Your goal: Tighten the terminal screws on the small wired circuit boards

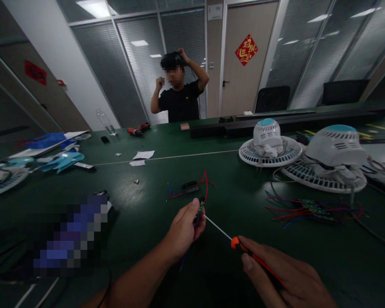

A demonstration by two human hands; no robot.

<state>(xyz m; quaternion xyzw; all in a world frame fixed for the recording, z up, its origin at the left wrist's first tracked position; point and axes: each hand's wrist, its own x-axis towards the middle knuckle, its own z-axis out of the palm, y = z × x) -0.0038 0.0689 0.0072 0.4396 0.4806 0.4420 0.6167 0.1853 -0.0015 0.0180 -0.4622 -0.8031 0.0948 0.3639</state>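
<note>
Between the thumb and fingers of my left hand (pixel 186 222) is a small green circuit board (pixel 201 208) with red and blue wires, partly hidden by the fingers. My right hand (pixel 276 269) is closed on a screwdriver (pixel 235 243) with an orange and black handle. Its thin shaft points up and left, with the tip at or close to the board; contact cannot be made out. Just beyond my left hand lies a dark module (pixel 190 187) with red and blue wires. To the right, several green boards (pixel 312 207) with red and blue leads lie in a bundle.
Two white fan heads (pixel 266 141) (pixel 333 149) rest on their grilles at the right of the green table (pixel 141 231). A red and black power tool (pixel 138 129), a plastic bottle (pixel 105 122) and paper scraps (pixel 143 155) lie farther back. A person (pixel 181 92) is across the table.
</note>
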